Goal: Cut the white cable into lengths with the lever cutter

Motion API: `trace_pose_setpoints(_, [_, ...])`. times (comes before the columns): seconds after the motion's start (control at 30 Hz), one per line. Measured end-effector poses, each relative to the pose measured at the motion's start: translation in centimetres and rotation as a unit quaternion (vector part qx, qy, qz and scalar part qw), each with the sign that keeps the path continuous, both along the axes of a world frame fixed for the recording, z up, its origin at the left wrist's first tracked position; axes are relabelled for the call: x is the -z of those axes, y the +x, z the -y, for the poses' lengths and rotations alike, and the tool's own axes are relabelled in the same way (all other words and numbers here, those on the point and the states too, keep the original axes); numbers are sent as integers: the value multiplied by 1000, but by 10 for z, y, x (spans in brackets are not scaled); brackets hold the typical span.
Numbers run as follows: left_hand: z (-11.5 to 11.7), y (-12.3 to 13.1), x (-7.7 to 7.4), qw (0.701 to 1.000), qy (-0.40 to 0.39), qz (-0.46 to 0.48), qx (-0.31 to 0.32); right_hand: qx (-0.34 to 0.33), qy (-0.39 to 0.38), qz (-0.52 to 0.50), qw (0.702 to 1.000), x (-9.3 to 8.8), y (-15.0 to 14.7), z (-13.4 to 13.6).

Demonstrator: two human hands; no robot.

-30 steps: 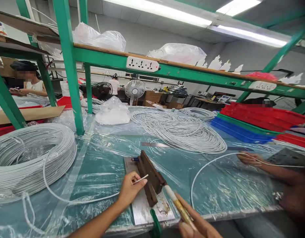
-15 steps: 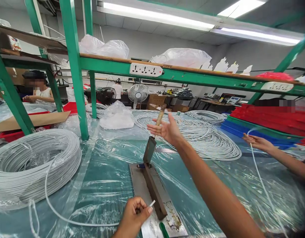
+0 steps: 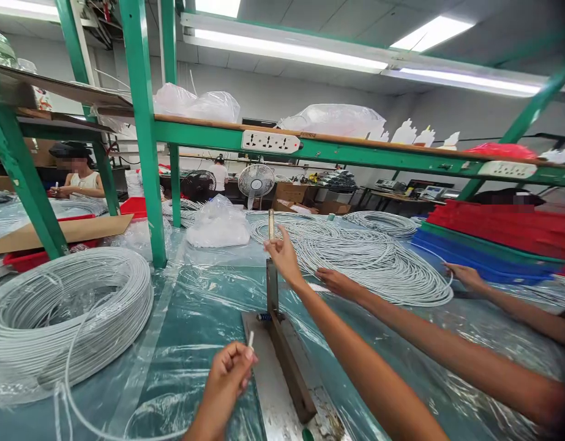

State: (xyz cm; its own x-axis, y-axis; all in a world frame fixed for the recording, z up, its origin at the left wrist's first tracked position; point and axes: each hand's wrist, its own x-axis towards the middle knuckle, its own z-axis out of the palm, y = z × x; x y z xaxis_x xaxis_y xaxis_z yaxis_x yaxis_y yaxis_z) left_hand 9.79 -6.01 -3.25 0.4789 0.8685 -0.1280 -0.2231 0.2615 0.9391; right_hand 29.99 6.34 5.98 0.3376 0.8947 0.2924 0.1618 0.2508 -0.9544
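In the lower middle, my left hand (image 3: 227, 376) is closed in a pinch on a white cable, whose cut end (image 3: 250, 339) sticks up past the thumb. My right hand (image 3: 282, 256) is at the raised handle (image 3: 271, 225) of a lever cutter, its fingers curled against the handle's lower part and its thumb pointing up. The cutter's blade arm (image 3: 272, 285) stands nearly upright. Its long dark bar (image 3: 289, 367) lies on a metal base plate (image 3: 259, 355). The cable from my left hand loops back toward a large wrapped coil of cable (image 3: 126, 324) on the left.
A co-worker's hands (image 3: 340, 285) reach in from the right beside a spread pile of loose cable (image 3: 378, 263). Stacked red and blue trays (image 3: 479, 251) stand at right. A green shelf frame (image 3: 142, 122) crosses above the table. A plastic bag (image 3: 218, 226) lies behind.
My left hand has moved left and slightly up, away from the bar, with the cable. The handle has swung upright and left with my right hand. A co-worker's hand has reached toward the cable pile.
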Motion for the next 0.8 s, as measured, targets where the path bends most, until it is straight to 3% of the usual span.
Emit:
trace_pose_setpoints(0.03, [-1,-4,-11,999,-6,23,-24,-23,8,21,999,5,-9,21])
trace_pose_setpoints(0.1, [-1,-9,-32,993,-10,79,-87,-133,-26,72,988,19,-29,69])
trace_pose_setpoints(0.17, [2,-8,-50,979,-3,137,-151,-320,-110,119,933,40,-52,116])
trace_pose_setpoints(0.23, [7,-2,-62,965,14,181,-188,-432,-144,87,886,63,-77,151])
trace_pose_setpoints(0.33, [11,11,-69,970,54,174,-161,-455,-129,-20,881,91,-105,177])
trace_pose_setpoints(0.43, [10,11,-62,986,146,45,-62,-364,-126,-117,915,94,-99,181])
trace_pose_setpoints(0.5, [7,3,-54,969,227,-96,24,-244,-104,-169,949,84,-71,181])
trace_pose_setpoints(0.57, [3,-9,-46,916,294,-246,120,-87,-61,-205,973,71,-27,180])
trace_pose_setpoints(0.63, [-2,-19,-42,838,340,-385,183,59,-16,-232,971,64,24,181])
trace_pose_setpoints(0.73, [-14,-29,-42,725,382,-552,152,194,26,-267,944,64,98,187])
trace_pose_setpoints(0.8, [-23,-34,-44,684,383,-610,117,262,39,-275,924,64,141,198])
